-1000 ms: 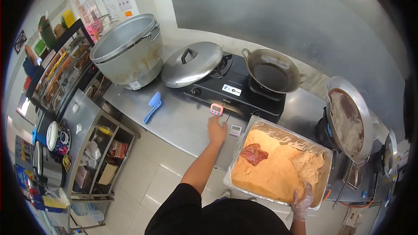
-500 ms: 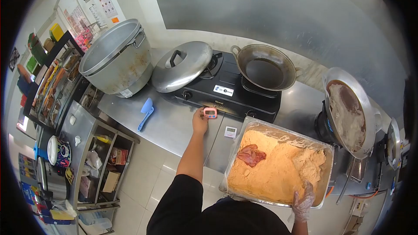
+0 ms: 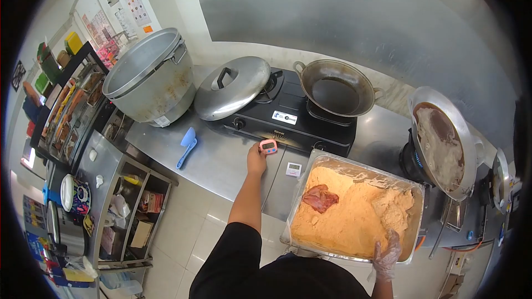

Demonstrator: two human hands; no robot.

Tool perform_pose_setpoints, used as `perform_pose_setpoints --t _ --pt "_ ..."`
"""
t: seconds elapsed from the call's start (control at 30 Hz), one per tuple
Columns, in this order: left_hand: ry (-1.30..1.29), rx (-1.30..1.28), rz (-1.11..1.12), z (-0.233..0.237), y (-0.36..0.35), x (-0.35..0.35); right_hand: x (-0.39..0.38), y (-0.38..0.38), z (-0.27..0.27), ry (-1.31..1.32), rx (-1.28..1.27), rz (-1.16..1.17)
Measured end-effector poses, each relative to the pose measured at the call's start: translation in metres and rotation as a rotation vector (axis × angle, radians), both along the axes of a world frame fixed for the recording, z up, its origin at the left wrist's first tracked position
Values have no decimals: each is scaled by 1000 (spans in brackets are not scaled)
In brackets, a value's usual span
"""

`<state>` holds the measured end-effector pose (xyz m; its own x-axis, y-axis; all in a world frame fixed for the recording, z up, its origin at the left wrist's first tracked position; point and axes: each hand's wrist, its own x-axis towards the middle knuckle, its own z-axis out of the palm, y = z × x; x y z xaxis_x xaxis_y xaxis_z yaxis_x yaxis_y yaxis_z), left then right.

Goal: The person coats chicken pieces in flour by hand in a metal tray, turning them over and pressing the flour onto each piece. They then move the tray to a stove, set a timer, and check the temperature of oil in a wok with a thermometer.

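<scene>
My left hand is bare and closed on a pink kitchen timer at the front of the black gas stove. A white timer lies on the steel counter to its right. In a clear plastic glove, my right hand hangs over the near right edge of a metal tray, fingers apart at the flour. Orange-tinted flour fills the tray, heaped up at the right. On it, at the left, lies a piece of raw red meat.
The gas stove carries a dark wok and a big lid. A large pot and a blue scoop are to the left. At the right stands a wok of foamy oil.
The view has shifted slightly. My left hand keeps the pink timer at almost the same place, and my right hand stays at the tray's edge.
</scene>
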<state>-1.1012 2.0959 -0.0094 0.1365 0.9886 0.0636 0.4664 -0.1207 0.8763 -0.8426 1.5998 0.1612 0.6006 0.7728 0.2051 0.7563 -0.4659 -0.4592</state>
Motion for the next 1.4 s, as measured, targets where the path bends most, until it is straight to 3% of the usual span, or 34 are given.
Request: perform_pose_setpoints --t 0.17,0.37,0.73,1.07,1.4 --pt "-35 -87 -38 3 0 -3 1 -3 -3 -54 -49 -2" --pt "-49 38 -54 -12 0 -5 2 -1 -1 -50 -63 27" --pt "-113 -18 -51 0 -6 -10 -2 1 2 -97 -42 7" --pt "-106 -13 -67 5 -7 -9 -6 4 6 52 -16 -61" --pt "-143 0 -67 -20 0 -10 -4 1 2 105 5 -43"
